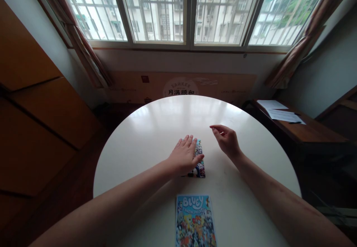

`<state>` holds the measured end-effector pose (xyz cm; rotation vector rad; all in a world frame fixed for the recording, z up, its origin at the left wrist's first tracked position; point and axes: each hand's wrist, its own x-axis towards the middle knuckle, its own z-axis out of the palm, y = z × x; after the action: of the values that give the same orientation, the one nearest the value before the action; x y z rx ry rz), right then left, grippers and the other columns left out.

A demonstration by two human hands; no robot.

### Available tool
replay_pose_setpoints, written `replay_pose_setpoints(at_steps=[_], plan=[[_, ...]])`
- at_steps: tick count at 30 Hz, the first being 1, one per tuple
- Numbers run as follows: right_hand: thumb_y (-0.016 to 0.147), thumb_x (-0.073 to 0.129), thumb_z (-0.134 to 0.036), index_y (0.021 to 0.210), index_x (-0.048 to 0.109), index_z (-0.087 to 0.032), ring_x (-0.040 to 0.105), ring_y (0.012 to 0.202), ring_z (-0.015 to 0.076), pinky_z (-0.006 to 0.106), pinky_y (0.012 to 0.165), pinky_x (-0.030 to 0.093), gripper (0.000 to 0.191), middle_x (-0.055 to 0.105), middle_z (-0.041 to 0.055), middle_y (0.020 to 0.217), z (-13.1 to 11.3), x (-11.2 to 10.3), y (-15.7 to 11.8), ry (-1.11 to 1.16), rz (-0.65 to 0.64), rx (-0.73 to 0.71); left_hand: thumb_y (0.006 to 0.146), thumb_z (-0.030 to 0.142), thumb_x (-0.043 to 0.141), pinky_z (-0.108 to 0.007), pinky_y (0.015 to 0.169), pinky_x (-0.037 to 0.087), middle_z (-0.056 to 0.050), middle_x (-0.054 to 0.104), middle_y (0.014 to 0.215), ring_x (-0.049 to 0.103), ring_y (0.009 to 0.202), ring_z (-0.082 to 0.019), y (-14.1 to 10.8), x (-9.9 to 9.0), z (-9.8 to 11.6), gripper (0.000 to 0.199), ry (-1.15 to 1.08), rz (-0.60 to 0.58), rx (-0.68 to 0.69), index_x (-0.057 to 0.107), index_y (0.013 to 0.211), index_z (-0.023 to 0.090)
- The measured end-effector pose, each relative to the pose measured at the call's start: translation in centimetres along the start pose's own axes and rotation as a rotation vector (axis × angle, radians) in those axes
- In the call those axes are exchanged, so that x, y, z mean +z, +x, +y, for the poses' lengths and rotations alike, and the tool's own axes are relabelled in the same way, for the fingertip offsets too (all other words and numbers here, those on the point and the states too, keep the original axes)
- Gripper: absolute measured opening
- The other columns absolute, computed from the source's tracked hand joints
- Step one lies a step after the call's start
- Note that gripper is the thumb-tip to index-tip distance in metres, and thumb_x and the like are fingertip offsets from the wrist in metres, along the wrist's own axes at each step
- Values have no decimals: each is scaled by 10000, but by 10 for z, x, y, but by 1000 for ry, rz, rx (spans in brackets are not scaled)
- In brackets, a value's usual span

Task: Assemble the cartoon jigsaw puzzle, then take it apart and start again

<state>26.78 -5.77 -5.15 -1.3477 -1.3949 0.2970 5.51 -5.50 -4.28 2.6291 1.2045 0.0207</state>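
Observation:
My left hand (pixel 184 154) lies flat with its fingers spread over a small rectangle with a colourful printed picture (pixel 200 168). Most of that rectangle is hidden beneath the palm; its right and lower edges show. To the right, my right hand (pixel 226 140) hovers over the white table, thumb and index finger brought together in a pinch and the other fingers curled. Whatever may be between those fingertips is too small to make out. Nearer to me lies a blue picture sheet (pixel 195 219) headed "BLUEY", crowded with cartoon figures; neither hand touches it.
The round white table (pixel 145 139) carries these things. A brown side table (pixel 312 130) with papers (pixel 281 111) and dark pens stands at the right. Behind, a printed box or panel (pixel 228 85) leans below the barred windows (pixel 189 12). Wooden cabinets (pixel 33 135) rise at the left.

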Motion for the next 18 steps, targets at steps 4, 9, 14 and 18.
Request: replay_pose_setpoints(at_steps=[4, 9, 14, 18], plan=[[892, 584, -404, 967, 776, -154, 641, 702, 156, 264, 617, 506, 324, 751, 91, 949, -1, 1, -1, 14, -12, -3, 966, 652, 294, -513, 1243, 80, -187, 148, 1650, 89, 1537, -323, -2, 8, 9, 835, 11, 38, -24, 259, 1574, 80], [894, 584, -388, 974, 777, -161, 651, 724, 155, 256, 623, 511, 308, 752, 83, 955, -1, 3, -3, 15, -34, 0, 951, 644, 328, -535, 1239, 88, -160, 171, 1652, 114, 1536, -324, -3, 18, 12, 809, 36, 98, -20, 274, 1578, 137], [899, 574, -383, 968, 774, -162, 644, 716, 150, 258, 645, 512, 307, 752, 74, 947, 1, 3, -3, -1, -21, 6, 958, 635, 325, -540, 1239, 87, -185, 163, 1650, 114, 1534, -335, -3, 17, 11, 809, 34, 106, -3, 286, 1572, 109], [894, 565, -399, 964, 773, -158, 641, 707, 159, 276, 664, 518, 325, 752, 77, 926, 7, 4, -1, -25, 12, 6, 963, 621, 334, -541, 1241, 95, -176, 213, 1641, 135, 1532, -325, -5, 18, 12, 778, 47, 138, -7, 317, 1560, 123]])
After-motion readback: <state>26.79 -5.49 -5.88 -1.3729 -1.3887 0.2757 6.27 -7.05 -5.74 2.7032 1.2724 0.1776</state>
